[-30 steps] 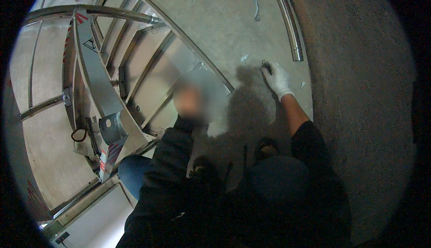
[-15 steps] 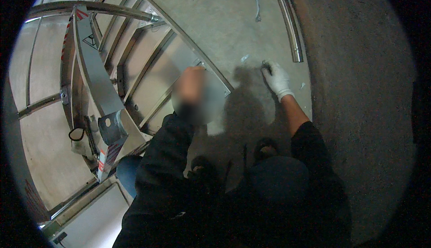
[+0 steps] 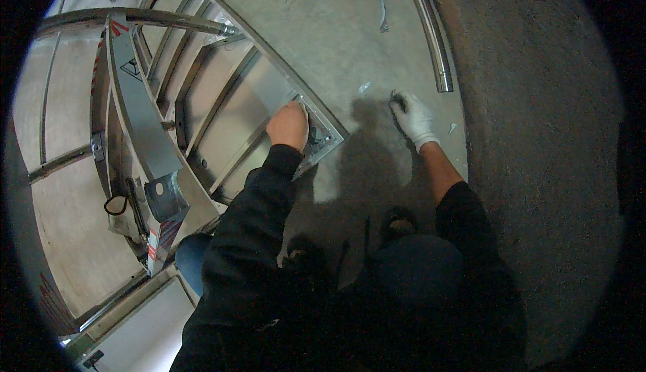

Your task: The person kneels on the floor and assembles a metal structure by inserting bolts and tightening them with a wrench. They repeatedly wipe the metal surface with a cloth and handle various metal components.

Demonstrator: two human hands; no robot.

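Note:
My bare left hand (image 3: 288, 127) is closed over the near corner of a large metal frame (image 3: 296, 79) with several crossbars. Clear plastic (image 3: 321, 133) with small dark bits lies at that corner, right beside the hand. The fingertips are hidden, so what they grip cannot be made out. My right hand (image 3: 413, 118), in a white glove, is low over the grey floor to the right of the frame. Its thumb and fingers are pinched together around a small dark thing, too small to name.
A curved grey metal piece (image 3: 145, 103) with a bent end plate and a curved tube (image 3: 148, 13) stand at the left. A shiny metal pipe (image 3: 431, 35) lies at the far right, by the dark floor strip (image 3: 531, 136). Plastic scraps (image 3: 379, 5) are scattered on the floor.
My left hand, blurred before, now shows clearly at the frame's corner, along with the plastic there. The right hand has barely moved.

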